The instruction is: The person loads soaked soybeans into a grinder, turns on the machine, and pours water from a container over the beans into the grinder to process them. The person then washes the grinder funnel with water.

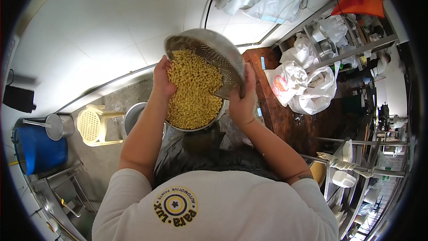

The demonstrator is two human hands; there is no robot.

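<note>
A metal colander [223,47] with small holes is tilted between my two hands. My left hand [164,80] grips its left rim, and my right hand [243,100] holds the rim on the right. Yellow beans or kernels [191,85] lie inside the tilted colander and spread down into a round metal container [200,128] below it. Most of that container is hidden under the beans and the colander.
At the left are a cream plastic stool [92,125], another metal pot [134,117], a blue bin [42,147] and a saucepan [55,127]. White sacks [290,80] stand on the wooden floor at the right, near metal racks [356,53].
</note>
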